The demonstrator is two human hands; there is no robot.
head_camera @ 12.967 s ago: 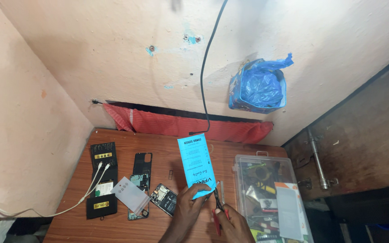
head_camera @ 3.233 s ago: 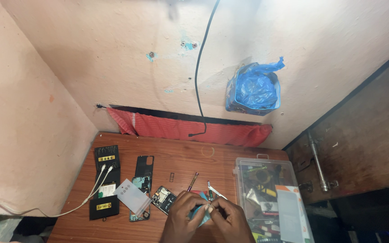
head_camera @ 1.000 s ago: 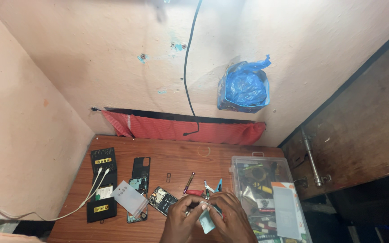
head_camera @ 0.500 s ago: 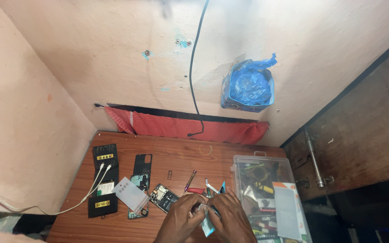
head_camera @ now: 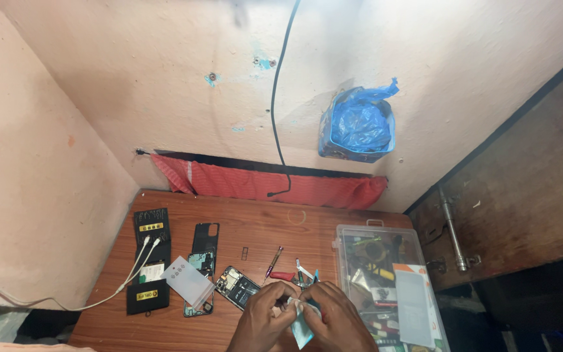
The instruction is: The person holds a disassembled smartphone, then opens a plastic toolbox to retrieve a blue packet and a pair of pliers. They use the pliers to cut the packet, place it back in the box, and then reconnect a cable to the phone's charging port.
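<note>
left hand (head_camera: 263, 319) and right hand (head_camera: 340, 321) both pinch a small see-through packet (head_camera: 300, 322) | packet now at 6 o'clock of table (head_camera: 307, 228), no longer the big blue sheet of before | open phone (head_camera: 236, 287) at 9 o'clock of hands | clear box (head_camera: 386, 274) at 3 o'clock

The hands (head_camera: 301, 319) hide most of a pale packet (head_camera: 300, 326); wrists cut off.
</note>
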